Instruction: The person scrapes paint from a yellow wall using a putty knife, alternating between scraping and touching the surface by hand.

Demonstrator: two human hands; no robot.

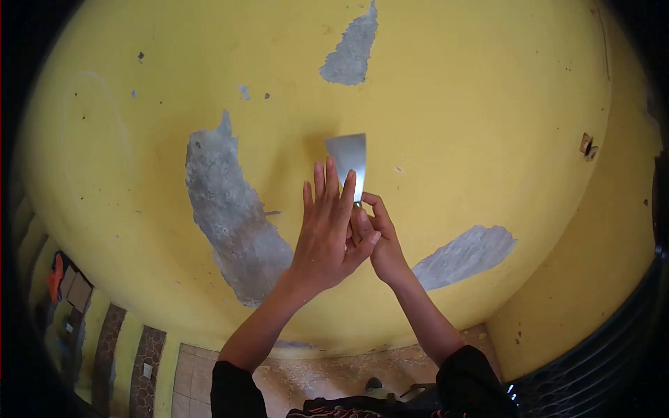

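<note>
A putty knife (353, 157) with a wide metal blade points upward in front of the yellow wall (460, 139). My right hand (387, 251) is closed around its handle, just below the blade. In front of it, my left hand (322, 240) is held open with fingers stretched upward, and its fingertips overlap the lower blade in this view. Most of the handle is hidden behind the left hand. Grey patches where paint is gone show on the wall: a long one (226, 202) at left, one (350, 54) above, and another (465, 258) at lower right.
Paint flakes are scattered over the tiled floor (327, 373) below. A broken hole (588, 147) marks the wall at right. Dark ridged metal (592, 362) stands at lower right. Striped steps (118, 348) and an orange item (55, 277) are at lower left.
</note>
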